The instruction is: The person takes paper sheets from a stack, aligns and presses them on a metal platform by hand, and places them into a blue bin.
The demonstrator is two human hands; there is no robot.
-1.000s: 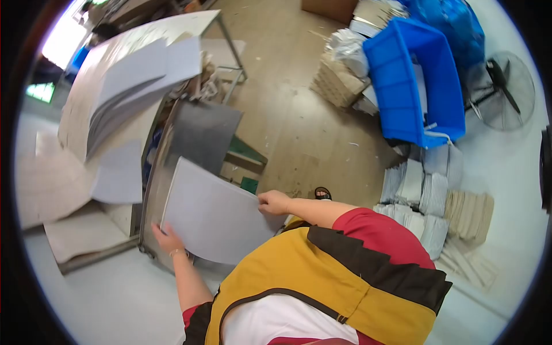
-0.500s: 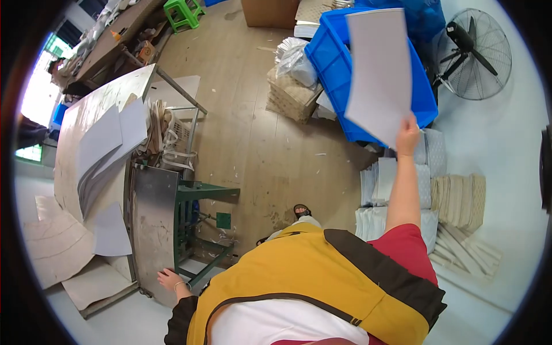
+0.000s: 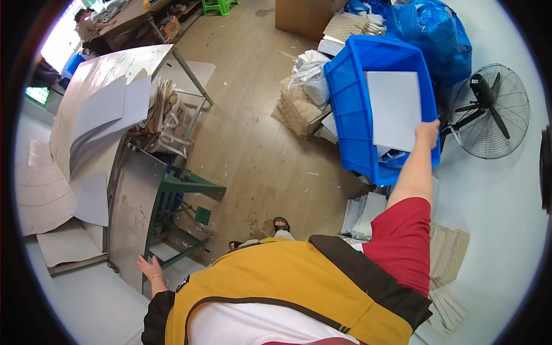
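My right hand [image 3: 426, 135] reaches into a blue plastic crate [image 3: 352, 135], closed at the lower right edge of a white sheet [image 3: 394, 109]. The sheet lies nearly flat within the crate's walls. Some white and dark pieces show below it, too small to name. My left hand [image 3: 152, 267] has its fingers spread at the edge of a metal-topped table [image 3: 135, 192] on green legs, and holds nothing.
White sheets [image 3: 100, 109] lie on a larger worktable to the left. Stacked patterned pieces [image 3: 302, 109] and a blue bag [image 3: 434, 34] flank the crate. A black fan [image 3: 489, 109] stands at the right wall. Another person [image 3: 89, 29] is at the far left.
My right hand has brought the white sheet down from above the crate into it. The view has shifted, and my left hand stays by the metal table.
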